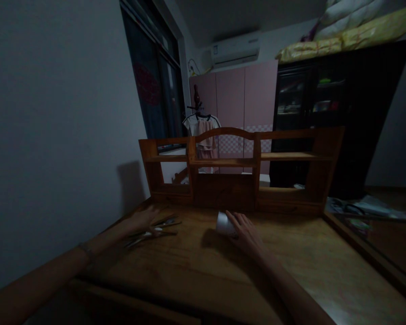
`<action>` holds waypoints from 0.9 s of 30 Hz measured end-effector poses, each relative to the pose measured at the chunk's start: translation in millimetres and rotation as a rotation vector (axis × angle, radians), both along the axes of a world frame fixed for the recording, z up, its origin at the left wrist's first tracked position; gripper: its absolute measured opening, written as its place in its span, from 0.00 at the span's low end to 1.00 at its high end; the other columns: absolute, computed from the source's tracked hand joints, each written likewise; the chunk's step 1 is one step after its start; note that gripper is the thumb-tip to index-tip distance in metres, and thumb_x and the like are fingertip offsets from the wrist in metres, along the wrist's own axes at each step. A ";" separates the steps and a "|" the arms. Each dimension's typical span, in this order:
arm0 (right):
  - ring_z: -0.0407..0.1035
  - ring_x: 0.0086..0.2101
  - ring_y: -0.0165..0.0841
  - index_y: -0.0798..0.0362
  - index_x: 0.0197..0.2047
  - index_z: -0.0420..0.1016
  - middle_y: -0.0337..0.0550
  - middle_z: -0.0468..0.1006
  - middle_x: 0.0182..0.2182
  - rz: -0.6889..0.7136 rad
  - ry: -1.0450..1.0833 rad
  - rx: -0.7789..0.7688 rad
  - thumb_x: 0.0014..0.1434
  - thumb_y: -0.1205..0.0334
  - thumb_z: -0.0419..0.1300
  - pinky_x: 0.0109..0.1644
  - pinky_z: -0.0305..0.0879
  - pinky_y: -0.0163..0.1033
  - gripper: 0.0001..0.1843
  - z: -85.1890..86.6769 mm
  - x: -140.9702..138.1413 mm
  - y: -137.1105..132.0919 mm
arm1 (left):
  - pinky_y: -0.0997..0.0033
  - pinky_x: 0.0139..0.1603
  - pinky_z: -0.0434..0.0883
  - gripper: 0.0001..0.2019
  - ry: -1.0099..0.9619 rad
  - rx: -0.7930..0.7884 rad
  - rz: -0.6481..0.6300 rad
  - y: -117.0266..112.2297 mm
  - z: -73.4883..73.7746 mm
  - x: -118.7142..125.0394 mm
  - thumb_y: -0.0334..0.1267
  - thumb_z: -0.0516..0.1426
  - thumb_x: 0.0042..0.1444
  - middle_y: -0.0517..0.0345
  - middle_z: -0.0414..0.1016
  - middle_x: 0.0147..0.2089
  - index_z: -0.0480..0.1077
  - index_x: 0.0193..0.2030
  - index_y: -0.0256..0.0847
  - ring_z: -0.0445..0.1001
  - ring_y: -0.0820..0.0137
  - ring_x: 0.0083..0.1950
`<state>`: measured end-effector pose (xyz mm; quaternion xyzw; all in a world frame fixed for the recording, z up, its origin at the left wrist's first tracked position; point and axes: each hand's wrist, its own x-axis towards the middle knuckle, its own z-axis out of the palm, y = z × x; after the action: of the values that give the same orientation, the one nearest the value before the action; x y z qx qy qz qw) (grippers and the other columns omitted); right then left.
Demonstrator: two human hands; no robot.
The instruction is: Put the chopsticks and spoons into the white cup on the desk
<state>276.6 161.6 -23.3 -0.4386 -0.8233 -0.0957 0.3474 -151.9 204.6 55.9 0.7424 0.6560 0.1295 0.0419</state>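
My right hand (245, 230) is wrapped around a white cylindrical container (225, 224), which is tipped on its side just above or on the wooden desk (196, 262). Its open end, if it has one, cannot be made out. At the left, several thin pen-like sticks (167, 221) lie loosely spread on the desk, some dark and some light. My left hand (145, 220) is over their left ends, with its thumb and fingers apart. Blur and dim light hide whether the fingers touch the sticks.
A wooden shelf unit (223, 162) stands along the desk's back edge. The wall (64, 135) rises close on the left. Beyond are a pink wardrobe (230, 99), a dark cabinet (325, 113) and clothes on a rack (205, 131). A raised wooden edge (368, 253) borders the right.
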 end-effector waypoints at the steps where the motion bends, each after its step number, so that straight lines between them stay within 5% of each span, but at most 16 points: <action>1: 0.60 0.54 0.48 0.45 0.69 0.46 0.51 0.64 0.56 0.002 0.009 0.002 0.48 0.64 0.66 0.58 0.60 0.53 0.49 0.8 -0.8 -0.2 | 0.59 0.53 0.64 0.42 -0.014 -0.012 -0.032 2.5 4.6 9.6 0.55 0.67 0.28 0.45 0.67 0.59 0.68 0.54 0.43 0.66 0.48 0.57; 6: 0.59 0.55 0.47 0.47 0.70 0.39 0.51 0.62 0.58 0.047 0.067 0.003 0.49 0.61 0.66 0.58 0.60 0.53 0.52 9.7 -7.0 -6.9 | 0.66 0.47 0.69 0.35 -0.332 -0.013 -0.254 5.5 27.0 90.6 0.60 0.59 0.46 0.48 0.72 0.52 0.64 0.57 0.40 0.73 0.58 0.50; 12: 0.60 0.55 0.46 0.49 0.70 0.36 0.52 0.62 0.59 0.129 0.132 0.056 0.53 0.57 0.64 0.58 0.61 0.54 0.51 14.0 -12.5 -13.3 | 0.56 0.58 0.64 0.46 -0.593 -0.202 -0.475 -9.3 14.9 172.6 0.53 0.67 0.39 0.41 0.68 0.59 0.55 0.64 0.42 0.67 0.54 0.59; 16: 0.61 0.56 0.47 0.50 0.70 0.38 0.53 0.62 0.59 0.162 0.175 0.111 0.54 0.56 0.62 0.58 0.62 0.54 0.48 13.1 -12.2 -14.4 | 0.56 0.58 0.65 0.46 -0.677 -0.302 -0.623 -27.9 10.8 195.1 0.50 0.66 0.43 0.43 0.66 0.60 0.50 0.66 0.43 0.67 0.57 0.59; 19: 0.61 0.56 0.47 0.51 0.70 0.39 0.54 0.62 0.59 0.163 0.185 0.132 0.55 0.56 0.61 0.58 0.62 0.53 0.47 13.9 -10.9 -15.0 | 0.58 0.60 0.63 0.48 -0.610 -0.131 -0.657 -47.7 15.9 206.6 0.50 0.68 0.39 0.44 0.63 0.62 0.51 0.65 0.42 0.64 0.56 0.61; 23: 0.58 0.58 0.46 0.51 0.70 0.36 0.53 0.60 0.61 0.140 0.179 0.117 0.55 0.55 0.62 0.61 0.58 0.55 0.49 14.2 -9.5 -12.0 | 0.62 0.53 0.68 0.38 -0.560 0.050 -0.614 -60.7 19.9 219.2 0.51 0.66 0.42 0.49 0.69 0.54 0.59 0.58 0.42 0.70 0.60 0.54; 27: 0.48 0.63 0.47 0.53 0.70 0.32 0.54 0.51 0.65 0.059 0.192 0.114 0.54 0.51 0.62 0.65 0.43 0.62 0.52 8.8 -5.1 -2.6 | 0.64 0.50 0.69 0.37 -0.563 0.174 -0.455 -38.5 21.8 218.0 0.50 0.66 0.40 0.49 0.71 0.52 0.58 0.57 0.42 0.72 0.61 0.50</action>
<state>271.5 159.0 -14.5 -0.4009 -0.7919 -0.0898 0.4519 66.1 166.1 77.7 0.8053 0.4235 0.3714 0.1850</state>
